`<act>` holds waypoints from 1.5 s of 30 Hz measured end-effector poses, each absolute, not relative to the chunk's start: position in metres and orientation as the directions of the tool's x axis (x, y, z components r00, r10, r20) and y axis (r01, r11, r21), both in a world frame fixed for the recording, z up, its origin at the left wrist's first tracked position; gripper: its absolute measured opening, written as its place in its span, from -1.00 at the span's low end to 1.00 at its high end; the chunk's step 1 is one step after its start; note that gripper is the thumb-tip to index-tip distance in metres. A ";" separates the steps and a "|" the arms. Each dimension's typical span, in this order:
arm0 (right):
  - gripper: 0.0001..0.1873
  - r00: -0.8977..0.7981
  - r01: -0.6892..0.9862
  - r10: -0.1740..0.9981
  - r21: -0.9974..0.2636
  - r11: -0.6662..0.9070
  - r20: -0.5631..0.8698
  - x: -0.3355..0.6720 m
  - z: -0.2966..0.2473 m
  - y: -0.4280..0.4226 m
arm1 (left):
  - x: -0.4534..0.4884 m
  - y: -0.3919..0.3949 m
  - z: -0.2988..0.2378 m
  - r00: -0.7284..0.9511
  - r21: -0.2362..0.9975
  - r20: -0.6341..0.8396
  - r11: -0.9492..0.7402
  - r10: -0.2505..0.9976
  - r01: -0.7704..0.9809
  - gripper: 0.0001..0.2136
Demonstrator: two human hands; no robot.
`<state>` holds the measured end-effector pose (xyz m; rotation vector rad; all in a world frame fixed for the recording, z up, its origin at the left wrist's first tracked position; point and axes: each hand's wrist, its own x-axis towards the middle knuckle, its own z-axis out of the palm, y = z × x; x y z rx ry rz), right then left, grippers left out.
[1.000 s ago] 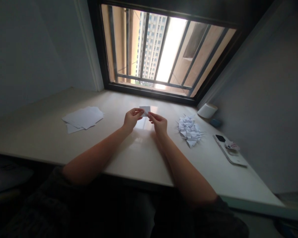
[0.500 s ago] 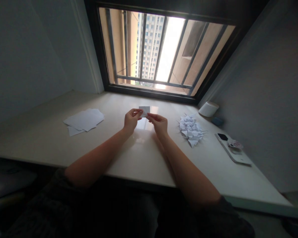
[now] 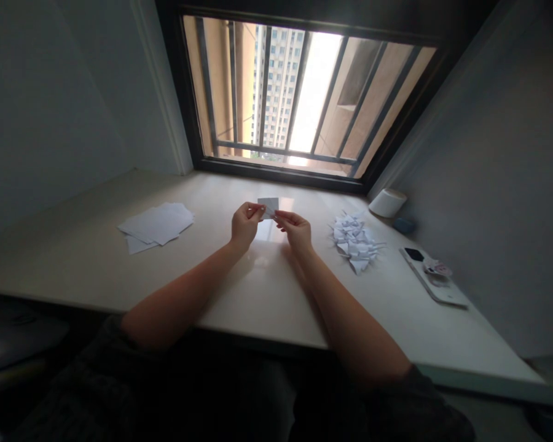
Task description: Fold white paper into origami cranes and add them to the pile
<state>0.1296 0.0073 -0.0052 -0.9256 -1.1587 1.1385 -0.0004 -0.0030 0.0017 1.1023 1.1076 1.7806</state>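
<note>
A small folded piece of white paper (image 3: 270, 204) is held up over the middle of the white counter (image 3: 258, 294). My left hand (image 3: 246, 224) pinches its left side between thumb and fingers. On the lower right side, my right hand (image 3: 295, 229) grips the same paper with its fingertips. A crease or fold runs between the two sets of fingertips; its exact shape is too small to make out. Off to the left lies a loose stack of white paper sheets (image 3: 159, 224). On the right rests a pile of folded white paper pieces (image 3: 356, 239) with pointed ends.
By the right wall stand a white cylindrical object (image 3: 387, 202) and a small dark bluish item (image 3: 403, 225). A phone (image 3: 433, 279) lies nearer along that wall with a small round thing on it. A barred window (image 3: 276, 98) closes off the back.
Both hands stay almost in place on the paper. Their fingertips have shifted slightly, and the paper's tilt and fold look a little different.
</note>
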 end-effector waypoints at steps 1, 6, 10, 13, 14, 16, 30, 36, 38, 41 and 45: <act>-0.69 0.020 -0.183 0.979 -0.962 0.204 0.204 0.129 -0.005 0.007 | 0.000 -0.003 0.002 -0.349 0.929 0.272 -0.339 0.897 -0.148 -0.79; -0.70 0.010 -0.195 0.977 -0.958 0.211 0.213 0.129 -0.004 0.006 | -0.001 -0.002 0.001 -0.361 0.935 0.252 -0.322 0.898 -0.148 -0.79; -0.69 0.022 -0.143 0.979 -0.968 0.206 0.205 0.130 -0.004 0.006 | -0.001 -0.003 0.001 -0.338 0.938 0.233 -0.303 0.912 -0.170 -0.78; -0.68 0.047 -0.130 0.979 -0.970 0.205 0.200 0.131 -0.006 0.007 | -0.001 -0.004 0.001 -0.293 0.937 0.245 -0.304 0.924 -0.174 -0.75; -0.68 0.056 -0.145 0.980 -0.970 0.197 0.191 0.131 -0.007 0.008 | 0.000 -0.005 0.001 -0.283 0.934 0.258 -0.313 0.924 -0.170 -0.73; -0.67 0.064 -0.194 0.984 -0.965 0.178 0.169 0.131 -0.009 0.009 | 0.000 -0.006 0.002 -0.275 0.930 0.284 -0.334 0.919 -0.156 -0.63; -0.64 0.037 -0.236 0.986 -0.957 0.166 0.162 0.133 -0.012 0.014 | 0.000 -0.008 0.005 -0.268 0.937 0.174 -0.243 0.948 -0.251 -0.52; -0.64 0.047 -0.223 0.988 -0.963 0.153 0.146 0.133 -0.014 0.016 | 0.000 -0.007 0.006 -0.254 0.933 0.166 -0.235 0.953 -0.272 -0.54; -0.64 0.046 -0.237 0.988 -0.959 0.154 0.148 0.133 -0.014 0.016 | 0.000 -0.007 0.005 -0.252 0.931 0.160 -0.231 0.954 -0.282 -0.55; -0.64 0.038 -0.255 0.988 -0.954 0.156 0.151 0.133 -0.014 0.017 | 0.000 -0.006 0.005 -0.237 0.932 0.155 -0.222 0.959 -0.286 -0.59; -0.61 0.045 -0.238 0.988 -0.959 0.155 0.148 0.133 -0.014 0.017 | -0.002 -0.004 0.003 -0.235 0.933 0.144 -0.211 0.961 -0.291 -0.69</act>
